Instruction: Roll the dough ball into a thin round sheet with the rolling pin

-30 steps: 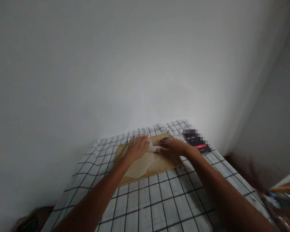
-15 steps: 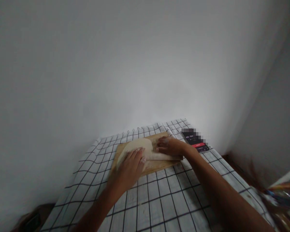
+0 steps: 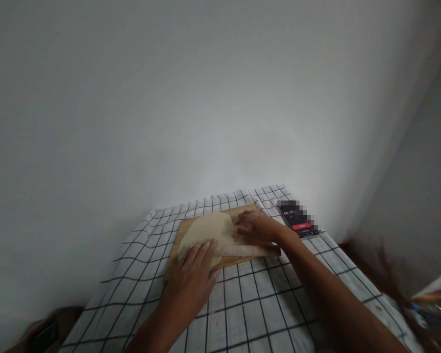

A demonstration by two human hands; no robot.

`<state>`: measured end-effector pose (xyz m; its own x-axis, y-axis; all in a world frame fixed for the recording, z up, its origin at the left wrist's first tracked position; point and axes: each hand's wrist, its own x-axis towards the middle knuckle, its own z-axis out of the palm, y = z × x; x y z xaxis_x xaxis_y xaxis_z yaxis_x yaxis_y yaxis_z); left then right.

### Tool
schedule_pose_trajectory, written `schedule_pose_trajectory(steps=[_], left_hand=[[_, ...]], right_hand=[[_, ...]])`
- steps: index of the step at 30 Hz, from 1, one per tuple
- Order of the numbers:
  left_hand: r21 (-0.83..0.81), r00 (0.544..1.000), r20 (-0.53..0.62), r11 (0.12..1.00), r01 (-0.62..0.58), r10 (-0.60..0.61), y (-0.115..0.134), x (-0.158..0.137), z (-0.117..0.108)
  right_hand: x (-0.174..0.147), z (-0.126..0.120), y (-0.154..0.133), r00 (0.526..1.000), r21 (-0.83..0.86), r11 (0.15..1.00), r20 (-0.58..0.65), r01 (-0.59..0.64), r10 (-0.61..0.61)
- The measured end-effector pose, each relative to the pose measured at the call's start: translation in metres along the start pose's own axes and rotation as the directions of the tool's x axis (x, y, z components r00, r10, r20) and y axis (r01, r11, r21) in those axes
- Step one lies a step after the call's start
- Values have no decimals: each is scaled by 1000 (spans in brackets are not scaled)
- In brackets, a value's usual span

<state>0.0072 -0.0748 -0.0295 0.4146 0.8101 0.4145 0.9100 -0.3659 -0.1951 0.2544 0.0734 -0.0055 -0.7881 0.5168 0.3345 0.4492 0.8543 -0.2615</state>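
Table under checked cloth [image 3: 242, 314], wooden board [image 3: 182, 233] and phone [image 3: 297, 220] on it

A home kitchen corner, by the look of it. A table under a checked cloth [image 3: 242, 314] stands against bare white walls, with a wooden board [image 3: 238, 257] carrying rolled dough [image 3: 208, 230] near its far edge. A phone [image 3: 297, 219] lies at the far right corner.

Near cloth [image 3: 250, 314] between the forearms open. Phone [image 3: 298, 221] blocks right of board [image 3: 180, 233]; wall [image 3: 206, 122] closes the far edge.
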Motion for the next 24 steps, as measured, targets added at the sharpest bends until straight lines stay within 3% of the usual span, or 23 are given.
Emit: schedule_pose_trajectory(steps=[3, 7, 12, 24], left_hand=[[-48, 999, 24, 998, 39, -38, -5, 1, 3], [-118, 996, 62, 991, 68, -61, -13, -3, 3], [-196, 997, 38, 977, 77, -71, -16, -6, 0], [-211, 993, -44, 972, 99, -110, -14, -10, 0]], right_hand=[[-1, -6, -17, 995, 201, 977, -49, -70, 82], [0, -4, -36, 981, 362, 919, 165, -157, 102], [3, 1, -48, 948, 299, 926, 284, -229, 142], [9, 5, -47, 926, 185, 952, 337, -244, 172]])
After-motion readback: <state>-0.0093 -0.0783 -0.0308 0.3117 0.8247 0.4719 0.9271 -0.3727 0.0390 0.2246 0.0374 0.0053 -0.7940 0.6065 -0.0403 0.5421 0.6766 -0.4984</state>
